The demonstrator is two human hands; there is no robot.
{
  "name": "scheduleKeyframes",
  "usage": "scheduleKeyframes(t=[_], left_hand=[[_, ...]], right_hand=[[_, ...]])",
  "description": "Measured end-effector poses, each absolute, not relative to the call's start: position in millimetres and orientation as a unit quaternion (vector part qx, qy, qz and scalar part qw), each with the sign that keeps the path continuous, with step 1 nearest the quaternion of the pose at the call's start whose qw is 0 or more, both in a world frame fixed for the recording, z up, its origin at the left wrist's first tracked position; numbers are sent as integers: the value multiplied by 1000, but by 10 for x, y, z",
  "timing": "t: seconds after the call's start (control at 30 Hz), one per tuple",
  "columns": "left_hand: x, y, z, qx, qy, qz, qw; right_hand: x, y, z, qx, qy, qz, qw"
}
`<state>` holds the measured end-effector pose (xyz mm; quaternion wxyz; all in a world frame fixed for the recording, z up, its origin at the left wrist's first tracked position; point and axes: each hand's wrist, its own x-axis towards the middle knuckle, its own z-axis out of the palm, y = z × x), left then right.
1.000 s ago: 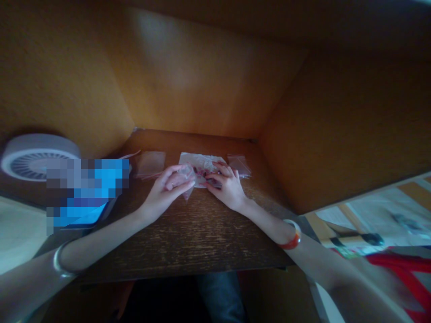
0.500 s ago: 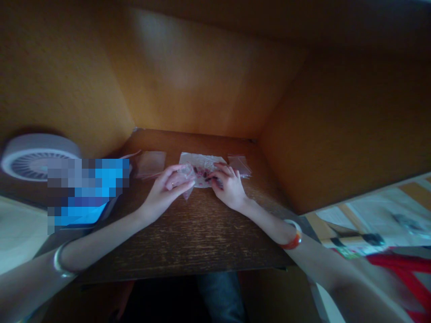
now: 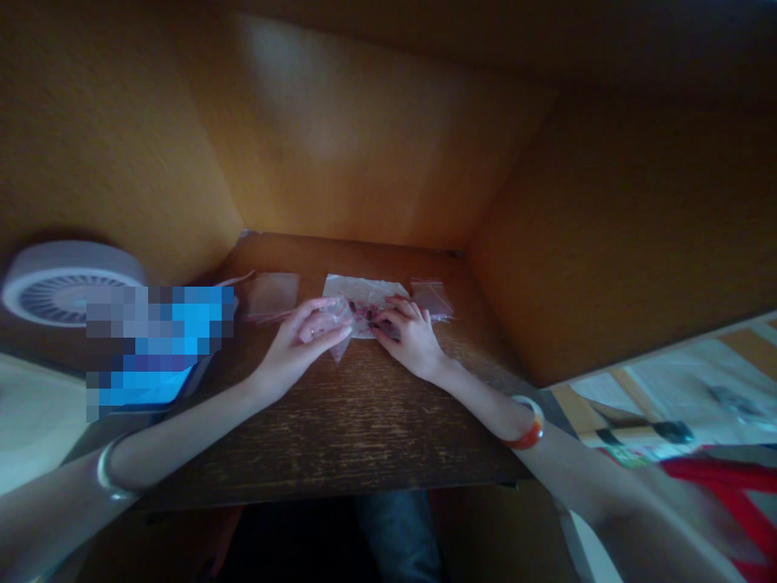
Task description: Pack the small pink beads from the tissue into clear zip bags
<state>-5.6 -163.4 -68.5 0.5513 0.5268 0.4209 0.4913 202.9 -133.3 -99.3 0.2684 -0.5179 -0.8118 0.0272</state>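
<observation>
The left hand (image 3: 297,328) is holding a clear plastic bag (image 3: 340,351) above the desk (image 3: 340,429), and its fingers are curved around the upper part of the bag, with the thumb on the near side and the other fingers on the far side. The lower corner of this bag points down toward the person. Just to the right, the right hand (image 3: 416,340) is bent over a white sheet (image 3: 338,285), which lies near the back part of the desk. On this sheet there are many small dark red pieces (image 3: 365,311), gathered in the middle, between the two hands. The right thumb and forefinger come close together at these pieces, but I cannot tell if they pinch one of them. To the left of the sheet lies a flat stack of clear bags (image 3: 276,293), and to the right, behind the right hand, lie some smaller clear bags (image 3: 432,296). A silver bracelet (image 3: 108,470) is on the left arm, and an orange and white bracelet (image 3: 529,431) is on the right one. Farther left stands a round white fan (image 3: 66,279), beside a blurred blue screen (image 3: 195,320).
</observation>
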Motion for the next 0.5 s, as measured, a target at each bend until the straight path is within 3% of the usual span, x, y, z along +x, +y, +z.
scheduleKeyframes(t=[0.3,0.5], left_hand=[[-38,-1645,-657,545,449,437,557],[-33,-1640,-696,585,438,372,572]], right_hand=[[2024,-1302,-1037,-521,-787,28,330],[2012,-1325,-968,-466,-754,36,461]])
